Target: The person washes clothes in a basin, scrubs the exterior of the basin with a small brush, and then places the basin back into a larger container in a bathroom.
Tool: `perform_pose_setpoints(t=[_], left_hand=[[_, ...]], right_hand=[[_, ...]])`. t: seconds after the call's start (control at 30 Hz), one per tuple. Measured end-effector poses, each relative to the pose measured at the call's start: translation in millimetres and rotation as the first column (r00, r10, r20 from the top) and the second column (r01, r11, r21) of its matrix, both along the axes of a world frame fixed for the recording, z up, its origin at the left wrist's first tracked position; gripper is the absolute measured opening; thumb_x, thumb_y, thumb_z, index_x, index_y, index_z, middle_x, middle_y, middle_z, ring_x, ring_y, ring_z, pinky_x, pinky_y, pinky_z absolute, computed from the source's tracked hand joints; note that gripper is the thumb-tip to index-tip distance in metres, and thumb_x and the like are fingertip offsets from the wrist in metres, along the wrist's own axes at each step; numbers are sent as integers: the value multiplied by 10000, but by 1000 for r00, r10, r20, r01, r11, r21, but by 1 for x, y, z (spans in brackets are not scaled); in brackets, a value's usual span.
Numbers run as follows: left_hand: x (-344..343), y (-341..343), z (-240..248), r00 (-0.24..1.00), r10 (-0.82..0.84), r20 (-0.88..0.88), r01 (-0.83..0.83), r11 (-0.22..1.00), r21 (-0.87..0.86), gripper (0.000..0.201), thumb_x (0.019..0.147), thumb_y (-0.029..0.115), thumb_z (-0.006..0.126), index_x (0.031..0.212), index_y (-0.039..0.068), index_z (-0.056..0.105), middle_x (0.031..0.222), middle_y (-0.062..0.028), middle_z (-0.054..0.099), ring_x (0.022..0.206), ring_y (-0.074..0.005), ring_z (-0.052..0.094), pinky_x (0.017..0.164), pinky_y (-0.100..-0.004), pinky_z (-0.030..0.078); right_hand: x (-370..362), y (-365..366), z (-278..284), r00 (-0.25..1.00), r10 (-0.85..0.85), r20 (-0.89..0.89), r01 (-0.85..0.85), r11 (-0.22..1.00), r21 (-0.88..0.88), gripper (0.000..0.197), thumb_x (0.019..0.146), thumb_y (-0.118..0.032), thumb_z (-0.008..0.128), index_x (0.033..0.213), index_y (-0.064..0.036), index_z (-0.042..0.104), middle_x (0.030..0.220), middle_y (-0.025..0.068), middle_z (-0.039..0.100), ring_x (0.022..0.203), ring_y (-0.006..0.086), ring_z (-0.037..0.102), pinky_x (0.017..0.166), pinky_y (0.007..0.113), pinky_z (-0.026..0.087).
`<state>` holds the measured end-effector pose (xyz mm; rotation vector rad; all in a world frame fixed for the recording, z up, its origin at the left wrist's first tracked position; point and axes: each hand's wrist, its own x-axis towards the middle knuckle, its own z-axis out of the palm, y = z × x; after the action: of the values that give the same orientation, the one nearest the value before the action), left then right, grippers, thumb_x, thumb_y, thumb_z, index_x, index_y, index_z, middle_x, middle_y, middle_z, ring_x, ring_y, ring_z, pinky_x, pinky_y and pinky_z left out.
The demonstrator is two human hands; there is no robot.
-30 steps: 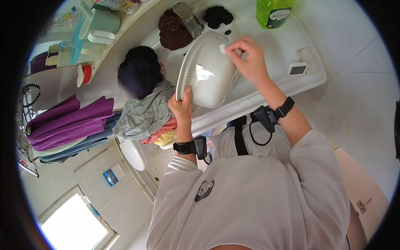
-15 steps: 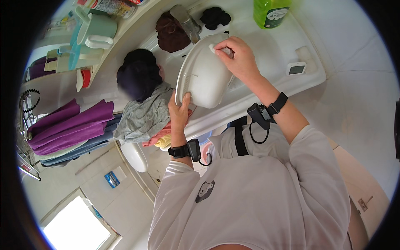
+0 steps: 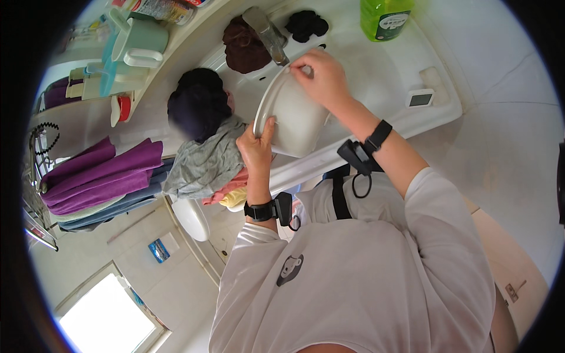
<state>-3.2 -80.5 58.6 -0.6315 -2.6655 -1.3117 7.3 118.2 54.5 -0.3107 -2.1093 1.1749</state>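
Both hands [image 3: 256, 147] [image 3: 321, 76] gripping white basin [image 3: 294, 117] (tilted), tap [image 3: 268, 29] just above, green bottle [image 3: 382, 15] beyond

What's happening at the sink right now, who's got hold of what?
A person stands at a white sink and holds a white plate on edge over the basin. The left hand grips the plate's lower rim, while the right hand presses on its upper part near the faucet, as if scrubbing or rinsing; no water stream is clear. A green bottle stands at the sink's back edge, and purple towels hang on a rack to the left.
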Motion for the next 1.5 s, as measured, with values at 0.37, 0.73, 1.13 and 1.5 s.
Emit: perform_pose_setpoints(t=[0.37,0.73,1.13,1.5], left_hand=[[4,-13,-9,998,-13,58,12,1000,21,228,773,203,687,792,-18,635,523,-108,536,436,-129,431,449,-270,385],[5,-23,-9,997,-32,77,33,999,-19,221,787,185,670,763,-28,617,532,-102,532,464,-135,423,476,-280,391],[6,-22,-5,993,1,116,-6,999,42,266,794,215,667,745,-39,609,530,-75,523,495,-104,402,477,-277,379],[2,-18,-9,996,0,90,0,1000,-2,293,800,219,666,727,-58,605,522,-40,510,509,-82,401,469,-270,366]], right_hand=[[-14,14,-30,962,-66,267,99,989,-113,99,698,-181,624,726,-88,646,763,79,633,718,264,602,626,357,473],[-9,10,-23,952,9,305,31,991,-129,146,732,-205,620,774,-70,656,792,76,650,735,226,624,655,314,480],[11,36,-41,914,-80,397,100,995,-31,134,704,-229,615,737,-101,639,783,79,636,752,264,609,645,377,480],[32,14,52,795,-50,604,-385,727,568,27,651,-102,621,661,-80,633,713,116,625,706,280,606,607,410,431]])
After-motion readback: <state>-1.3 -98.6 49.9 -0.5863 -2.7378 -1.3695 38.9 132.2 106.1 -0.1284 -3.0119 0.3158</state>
